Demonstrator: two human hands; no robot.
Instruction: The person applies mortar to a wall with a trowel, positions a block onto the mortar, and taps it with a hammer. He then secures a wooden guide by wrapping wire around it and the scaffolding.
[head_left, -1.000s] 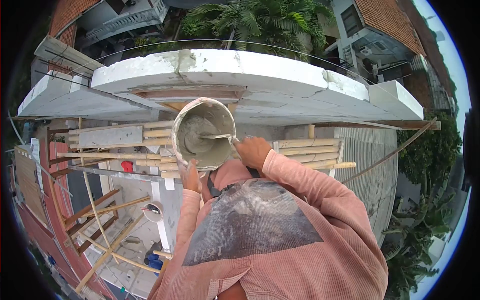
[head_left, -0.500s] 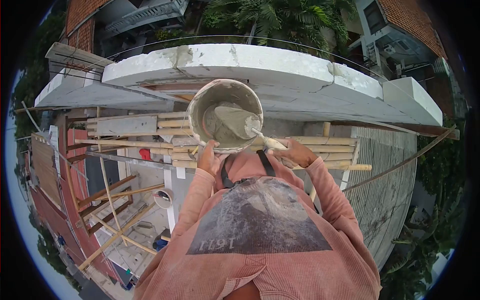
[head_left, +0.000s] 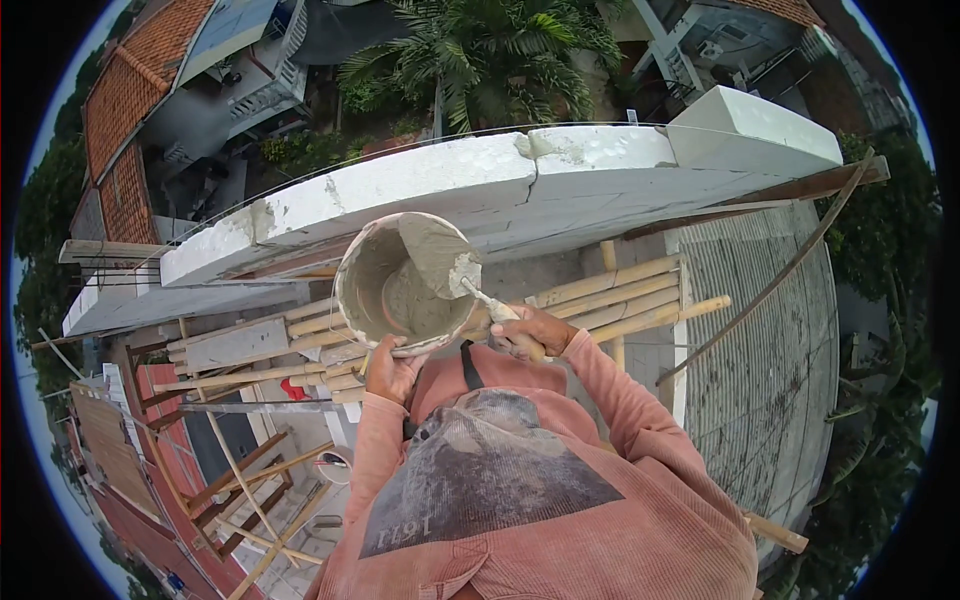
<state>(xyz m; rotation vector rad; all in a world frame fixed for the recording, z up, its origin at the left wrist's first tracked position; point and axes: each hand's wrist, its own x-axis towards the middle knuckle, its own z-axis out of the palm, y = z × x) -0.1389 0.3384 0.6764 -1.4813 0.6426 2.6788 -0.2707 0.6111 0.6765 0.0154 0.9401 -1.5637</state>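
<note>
My left hand (head_left: 390, 368) grips the near rim of a mortar-smeared bucket (head_left: 372, 270), tilted so its mouth faces me, with wet grey mortar (head_left: 418, 300) inside. My right hand (head_left: 535, 332) holds the handle of a trowel (head_left: 462, 280). The trowel's blade, loaded with mortar, rests against the bucket's inner right wall. Both hands are close in front of my chest, in pink long sleeves.
A white curved concrete parapet (head_left: 480, 180) runs just beyond the bucket. Under me is a bamboo pole scaffold platform (head_left: 610, 295) with a long drop to the ground at the left. A ribbed grey roof (head_left: 770, 350) lies to the right. Palm trees and tiled roofs stand beyond.
My view has swung, so the parapet now slants up to the right. The bucket has shifted left and tilted more towards me, and the trowel has scooped mortar up its right wall.
</note>
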